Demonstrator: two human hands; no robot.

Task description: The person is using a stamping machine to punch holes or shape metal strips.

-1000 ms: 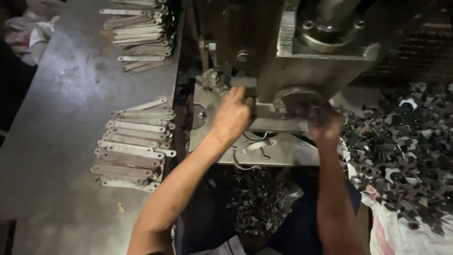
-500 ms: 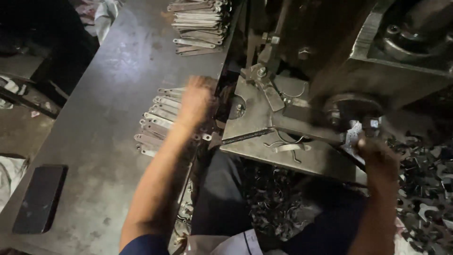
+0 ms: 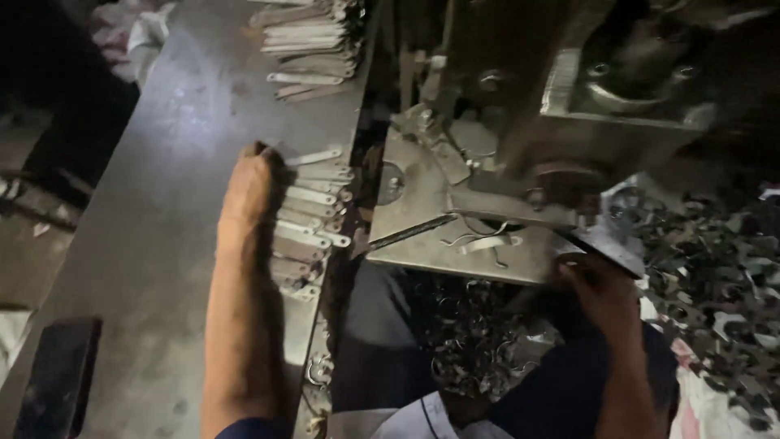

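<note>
Since half a second ago the left hand (image 3: 253, 185) has settled onto the near stack of flat metal blanks (image 3: 313, 219) at centre-left of the frame; the right hand (image 3: 603, 286) has dropped to the lower right, below the press bed.

Left hand: knuckles up, fingers curled over the left ends of the blanks, touching them. Whether it has one pinched I cannot tell, as the fingertips are hidden.

Right hand: partly closed around the corner of a thin flat plate (image 3: 605, 244) at the right edge of the press bed plate (image 3: 455, 236). Dim light, so the grip is only partly readable.

Key relation: the blanks lie immediately right of the left hand, long axes running left-right, fanned in a column down the counter (image 3: 154, 244) edge. The left hand is far nearer them; the right is well apart, across the bed.

A second stack of blanks (image 3: 313, 41) sits at top centre. Punched scrap pieces (image 3: 715, 284) are heaped at right, with more scrap (image 3: 467, 341) below the bed. The press body (image 3: 617, 89) fills the upper right. A dark flat rectangular object (image 3: 57, 378) lies at lower left. No readable labels or signs.
</note>
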